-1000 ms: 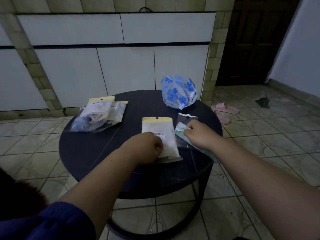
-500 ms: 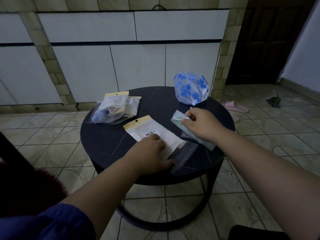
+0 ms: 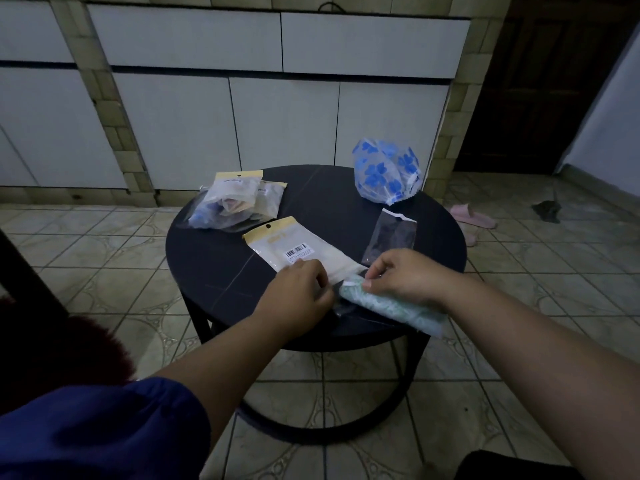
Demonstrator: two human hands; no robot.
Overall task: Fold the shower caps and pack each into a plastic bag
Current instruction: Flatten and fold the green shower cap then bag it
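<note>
Both hands (image 3: 349, 284) on green folded cap (image 3: 391, 306), lengthwise toward bag (image 3: 304, 252).

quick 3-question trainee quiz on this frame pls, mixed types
1. True or false: the blue-flowered cap is already packed in a bag.
2. Multiple choice: what does the right hand hold? A) green folded cap B) barcode bag C) slipper
3. Fill in: the empty clear bag lies on the table to the ____ of the barcode bag.

Key
1. False: it sits loose at the table's far side.
2. A
3. Right
</note>
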